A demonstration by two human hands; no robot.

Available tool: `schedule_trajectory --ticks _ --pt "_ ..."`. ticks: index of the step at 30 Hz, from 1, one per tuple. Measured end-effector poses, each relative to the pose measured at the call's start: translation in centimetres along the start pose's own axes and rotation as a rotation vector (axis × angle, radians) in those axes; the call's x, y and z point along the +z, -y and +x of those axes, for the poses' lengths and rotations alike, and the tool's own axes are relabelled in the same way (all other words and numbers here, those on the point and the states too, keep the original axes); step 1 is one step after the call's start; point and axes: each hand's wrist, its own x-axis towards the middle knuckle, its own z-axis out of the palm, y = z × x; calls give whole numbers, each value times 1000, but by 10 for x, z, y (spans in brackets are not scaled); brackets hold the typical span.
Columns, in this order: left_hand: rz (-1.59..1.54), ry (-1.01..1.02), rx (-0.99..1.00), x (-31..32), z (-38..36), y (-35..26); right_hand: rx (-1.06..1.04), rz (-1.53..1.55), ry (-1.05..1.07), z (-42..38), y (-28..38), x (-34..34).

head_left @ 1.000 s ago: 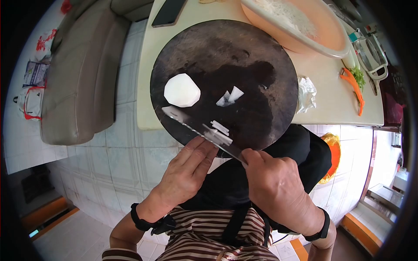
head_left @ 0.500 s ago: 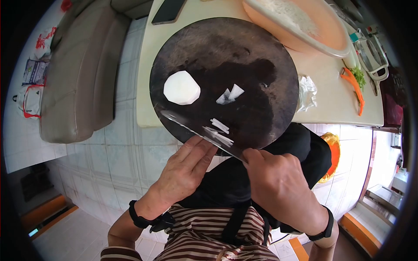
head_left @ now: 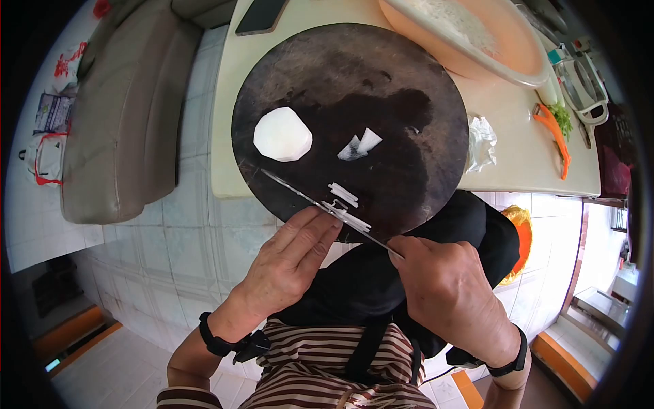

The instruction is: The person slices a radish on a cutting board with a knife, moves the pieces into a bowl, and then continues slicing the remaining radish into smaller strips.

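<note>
My right hand (head_left: 446,283) is closed round the handle of a kitchen knife (head_left: 291,190), seen nearly edge-on, its blade slanting across the near edge of the round dark chopping board (head_left: 340,61). Against the near side of the blade, my left hand (head_left: 289,255) has its fingers bent and pressed together; whatever lies under them is hidden. Thin white vegetable strips (head_left: 344,195) lie beside the blade's far side, several of them touching it. Farther left rests a thick, pale round of white vegetable, perhaps radish (head_left: 283,135). Two small white wedges (head_left: 360,145) lie mid-board.
A peach basin (head_left: 477,61) holding white shreds stands behind the board on the table (head_left: 518,174). At right are crumpled foil (head_left: 481,143), an orange peeler (head_left: 553,136) and greens (head_left: 561,121). A phone (head_left: 261,15) lies back left; a sofa (head_left: 122,123) stands beyond.
The knife has shifted slightly right and toward me with my right hand. More strips now lie bunched along the blade. My left hand stays almost in place.
</note>
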Motion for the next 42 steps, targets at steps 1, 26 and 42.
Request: schedule_trajectory --ticks 1,26,42 --pt "4 -6 5 0 1 0 0 2 5 1 -1 -1" --pt "-30 -297 -162 2 71 9 189 316 -294 -35 -14 -1" --pt "-77 -220 -321 4 93 2 301 456 -288 -35 -33 -5"
